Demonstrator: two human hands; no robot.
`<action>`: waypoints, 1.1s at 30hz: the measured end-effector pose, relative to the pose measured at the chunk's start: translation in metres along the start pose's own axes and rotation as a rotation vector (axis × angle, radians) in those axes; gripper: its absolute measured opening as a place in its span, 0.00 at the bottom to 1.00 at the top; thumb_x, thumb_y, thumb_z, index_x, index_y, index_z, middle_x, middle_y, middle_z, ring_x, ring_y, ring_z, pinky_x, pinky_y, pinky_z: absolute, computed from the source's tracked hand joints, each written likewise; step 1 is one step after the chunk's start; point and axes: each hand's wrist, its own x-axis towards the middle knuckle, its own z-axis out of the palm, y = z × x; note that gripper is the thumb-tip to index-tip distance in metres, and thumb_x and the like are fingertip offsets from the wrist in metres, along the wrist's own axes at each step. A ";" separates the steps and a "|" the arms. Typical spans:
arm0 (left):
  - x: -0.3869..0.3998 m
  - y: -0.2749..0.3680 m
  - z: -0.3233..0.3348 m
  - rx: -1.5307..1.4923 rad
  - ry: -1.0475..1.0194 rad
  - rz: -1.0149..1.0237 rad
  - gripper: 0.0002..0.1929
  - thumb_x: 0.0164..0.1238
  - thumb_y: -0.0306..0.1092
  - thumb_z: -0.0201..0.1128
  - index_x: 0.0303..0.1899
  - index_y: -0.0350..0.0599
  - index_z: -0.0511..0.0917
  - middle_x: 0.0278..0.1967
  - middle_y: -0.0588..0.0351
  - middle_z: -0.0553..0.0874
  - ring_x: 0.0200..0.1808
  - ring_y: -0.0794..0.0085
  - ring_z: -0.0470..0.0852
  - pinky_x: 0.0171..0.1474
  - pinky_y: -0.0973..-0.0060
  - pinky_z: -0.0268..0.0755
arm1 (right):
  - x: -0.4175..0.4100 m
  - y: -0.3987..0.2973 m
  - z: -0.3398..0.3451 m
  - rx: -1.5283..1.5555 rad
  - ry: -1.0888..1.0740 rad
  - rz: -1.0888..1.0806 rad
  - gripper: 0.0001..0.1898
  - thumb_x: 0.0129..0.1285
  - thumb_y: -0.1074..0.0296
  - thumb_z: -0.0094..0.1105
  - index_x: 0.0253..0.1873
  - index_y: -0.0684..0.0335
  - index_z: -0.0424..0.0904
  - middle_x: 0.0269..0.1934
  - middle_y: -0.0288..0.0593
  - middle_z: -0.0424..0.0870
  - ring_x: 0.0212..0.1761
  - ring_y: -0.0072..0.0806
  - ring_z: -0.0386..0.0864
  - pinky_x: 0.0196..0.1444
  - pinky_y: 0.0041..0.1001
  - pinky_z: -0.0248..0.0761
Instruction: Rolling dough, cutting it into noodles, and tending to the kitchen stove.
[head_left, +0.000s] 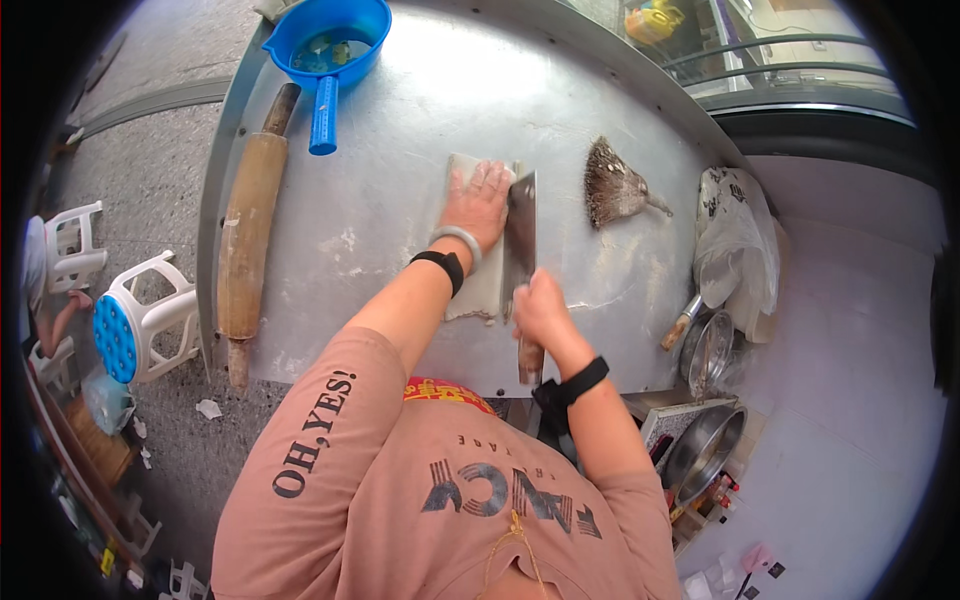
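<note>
My left hand (480, 199) lies flat on a long, folded sheet of pale dough (478, 292), pressing its far part against the metal tabletop (375, 202). In my right hand (541, 304) is the wooden handle of a cleaver (522, 229). Its broad blade stands along the dough's right edge, close beside the left fingertips. A narrow sliver of dough shows at the blade's far end. The dough's near end is ragged. My right hand is slightly blurred.
A wooden rolling pin (251, 232) and a blue plastic dipper (325, 112) with liquid occupy the left side. To the right lies a bristle brush (616, 187). Beyond it are a plastic-covered bundle (735, 232) and metal bowls (705, 454). Raised edges border the table. Stools (150, 315) stand left.
</note>
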 end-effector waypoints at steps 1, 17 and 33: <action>0.000 -0.001 0.000 0.011 0.006 -0.004 0.26 0.67 0.42 0.43 0.65 0.45 0.55 0.67 0.56 0.56 0.69 0.66 0.52 0.67 0.53 0.39 | -0.012 0.008 0.007 0.017 -0.005 0.016 0.06 0.55 0.75 0.43 0.35 0.74 0.62 0.25 0.59 0.72 0.23 0.49 0.74 0.24 0.39 0.68; -0.098 0.027 -0.007 -0.052 -0.058 0.098 0.27 0.64 0.43 0.48 0.62 0.42 0.59 0.66 0.53 0.58 0.68 0.63 0.51 0.67 0.53 0.40 | -0.057 0.061 0.058 -0.079 0.387 -0.245 0.10 0.56 0.73 0.41 0.36 0.76 0.64 0.18 0.60 0.73 0.13 0.46 0.75 0.16 0.38 0.70; 0.002 -0.006 -0.007 -0.037 -0.007 0.044 0.26 0.65 0.43 0.45 0.63 0.46 0.58 0.65 0.55 0.60 0.68 0.65 0.53 0.66 0.51 0.38 | 0.040 -0.033 -0.008 -0.051 0.155 -0.052 0.07 0.55 0.76 0.40 0.35 0.75 0.61 0.21 0.58 0.72 0.18 0.45 0.77 0.15 0.36 0.71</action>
